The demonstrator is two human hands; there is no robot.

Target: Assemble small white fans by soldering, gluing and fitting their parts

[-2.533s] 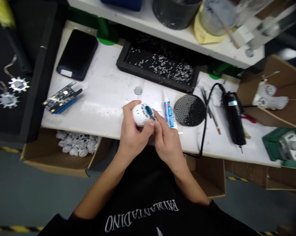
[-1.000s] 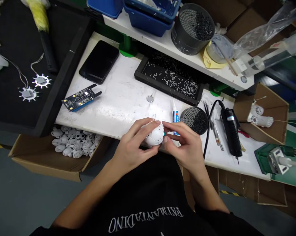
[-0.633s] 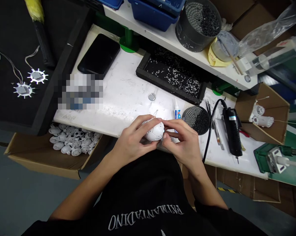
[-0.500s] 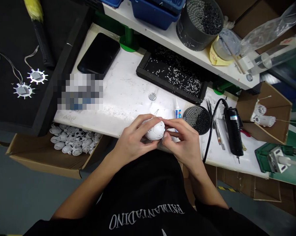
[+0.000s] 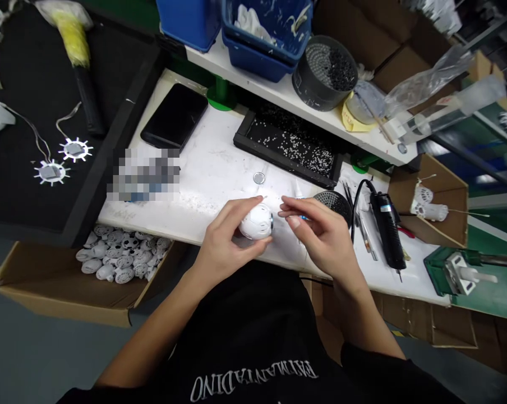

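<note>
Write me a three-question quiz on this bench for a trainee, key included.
1. Which hand holds the white ball?
2. True or false: a small round disc lies on the bench between the white ball and the black tray.
3. What colour are the bins on the shelf?
a) red
b) blue
c) yellow

Key:
1. The left hand.
2. True.
3. b
</note>
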